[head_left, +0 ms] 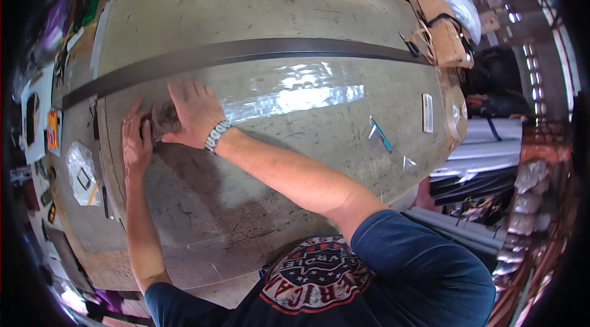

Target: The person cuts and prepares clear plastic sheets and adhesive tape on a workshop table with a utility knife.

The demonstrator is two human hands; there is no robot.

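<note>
On the worktop [295, 167], my left hand [136, 146] rests on its edge near the left side, fingers stretched forward and thumb apart. Right beside it, a brownish, see-through round thing [165, 113] lies between my two hands, partly hidden by them; it looks like a roll of clear tape. My right hand [198, 112], a metal watch on its wrist, reaches across with fingers spread, its thumb toward that round thing. From my right hand a shiny clear plastic strip [295, 101] stretches to the right across the surface.
A long dark flat bar [246, 50] crosses the worktop beyond my hands. To the right lie a teal utility knife [381, 135] and a white narrow case [428, 113]. Pliers [409, 44] lie by a cardboard box [437, 20]; a plastic bag [83, 170] is at left.
</note>
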